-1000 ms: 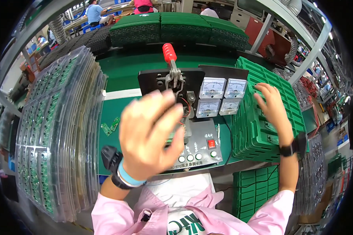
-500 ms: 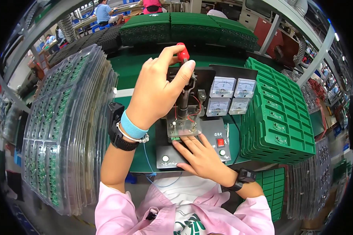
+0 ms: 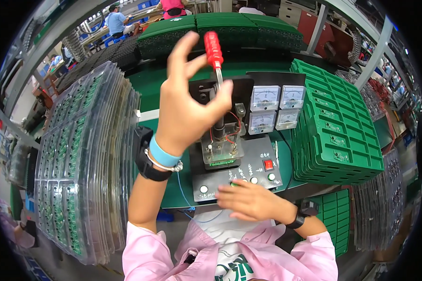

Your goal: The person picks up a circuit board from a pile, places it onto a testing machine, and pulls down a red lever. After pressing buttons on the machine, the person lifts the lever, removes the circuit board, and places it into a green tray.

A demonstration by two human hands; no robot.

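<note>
In the head view, the left hand (image 3: 185,110) has its fingers spread wide just beside the red handle (image 3: 213,49); I cannot tell whether they touch it. The right hand (image 3: 248,201) reaches over the control panel's (image 3: 241,169) near edge, fingers stretched out flat. Beyond those fingers, apart from them, a green circuit board (image 3: 222,163) lies under the clear plate (image 3: 225,149).

Upright red handle (image 3: 214,50), green board (image 3: 222,163) under plate (image 3: 220,153)
</note>
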